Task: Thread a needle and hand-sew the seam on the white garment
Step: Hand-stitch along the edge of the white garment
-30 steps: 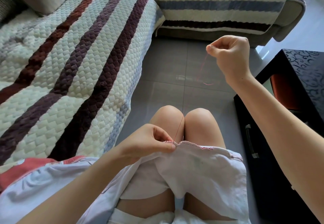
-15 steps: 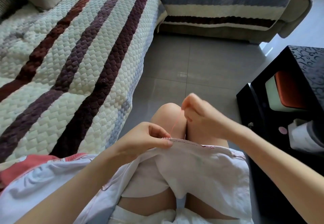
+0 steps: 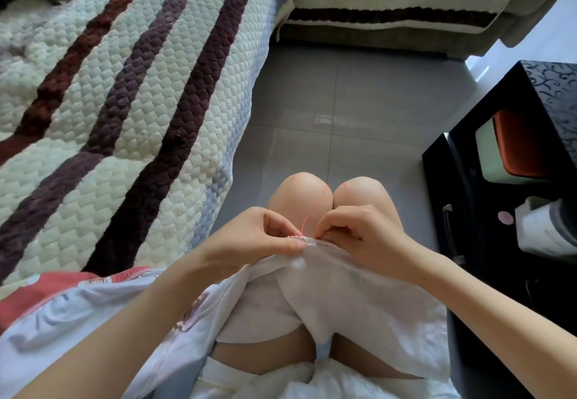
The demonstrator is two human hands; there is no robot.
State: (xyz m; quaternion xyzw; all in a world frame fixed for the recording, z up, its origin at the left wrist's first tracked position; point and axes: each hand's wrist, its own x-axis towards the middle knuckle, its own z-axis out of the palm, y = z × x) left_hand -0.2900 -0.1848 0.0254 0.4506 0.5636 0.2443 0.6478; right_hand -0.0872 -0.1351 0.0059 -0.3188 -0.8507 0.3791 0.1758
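left hand pinching garment edge, right hand curled beside

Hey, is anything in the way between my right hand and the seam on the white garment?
Nothing visible. Your right hand pinches right at the seam; the pink thread loops up over your knees, clear of both.

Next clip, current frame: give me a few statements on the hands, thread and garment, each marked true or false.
1. The left hand pinches the white garment at its seam edge. True.
2. The right hand is raised high, pulling thread taut. False: it sits at the seam beside the left hand, fingers curled.
3. The thread is pink. True.
4. The garment is spread on the striped sofa cover. False: it lies over the person's lap.
5. A black cabinet stands to the person's right. True.
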